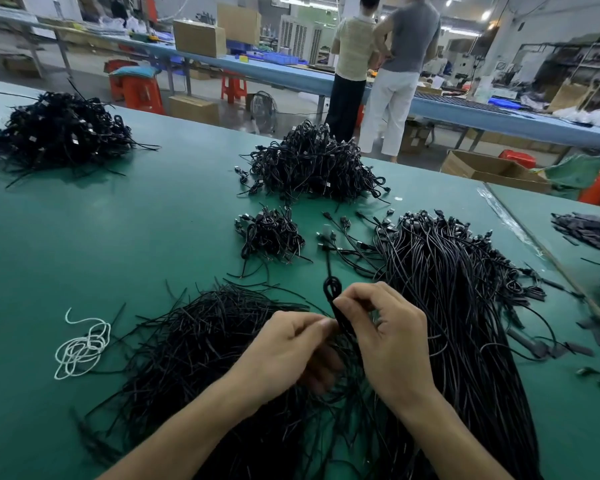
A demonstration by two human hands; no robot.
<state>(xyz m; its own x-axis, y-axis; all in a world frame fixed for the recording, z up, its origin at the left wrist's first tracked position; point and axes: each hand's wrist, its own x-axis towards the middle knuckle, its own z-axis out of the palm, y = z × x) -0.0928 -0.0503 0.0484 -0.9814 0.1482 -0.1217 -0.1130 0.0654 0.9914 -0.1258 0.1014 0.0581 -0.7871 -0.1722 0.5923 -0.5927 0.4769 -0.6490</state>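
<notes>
Item: black cable (332,292), folded into a small loop, raised above the pile of thin black strands (201,341) on the green table (118,230). Our left hand (291,344) and right hand (392,334) pinch it just under the loop. We judge a firm pinch and snug, close turns work best.
</notes>
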